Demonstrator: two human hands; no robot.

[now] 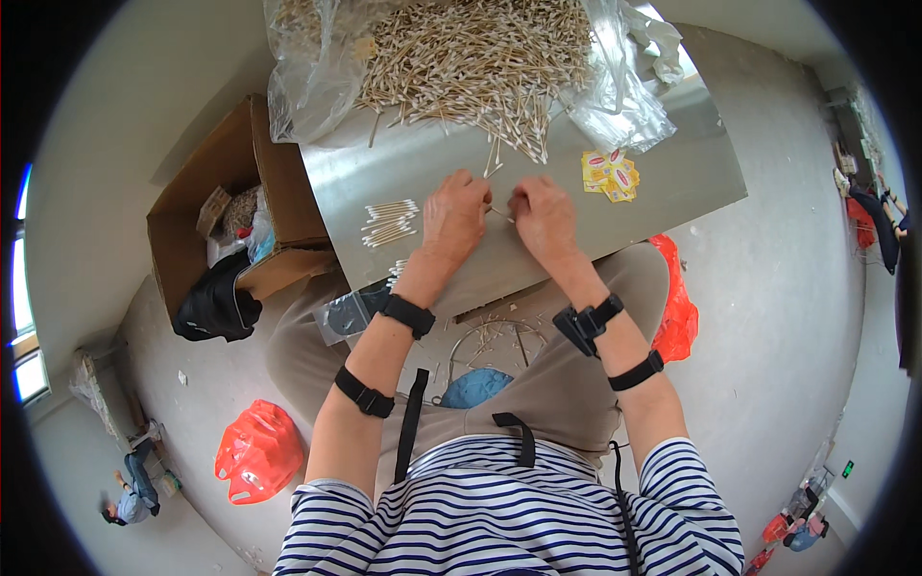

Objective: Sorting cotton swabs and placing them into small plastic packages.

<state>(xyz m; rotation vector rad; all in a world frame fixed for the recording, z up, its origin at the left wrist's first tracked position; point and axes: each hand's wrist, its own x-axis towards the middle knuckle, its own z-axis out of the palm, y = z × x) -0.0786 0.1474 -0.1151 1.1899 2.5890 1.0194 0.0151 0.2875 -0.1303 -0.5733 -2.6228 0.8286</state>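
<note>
Cotton swabs show white tips on tan sticks; small cards are yellow, white and red; the shirt is navy-and-white striped, the trousers beige, the cardboard box brown.

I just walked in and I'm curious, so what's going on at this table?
A seated person is at a metal table, with a cotton swab between their left hand and right hand; which one holds it is hard to tell. A big loose pile of swabs lies ahead, small groups of swabs lie to the left, and yellow cards lie to the right.
</note>
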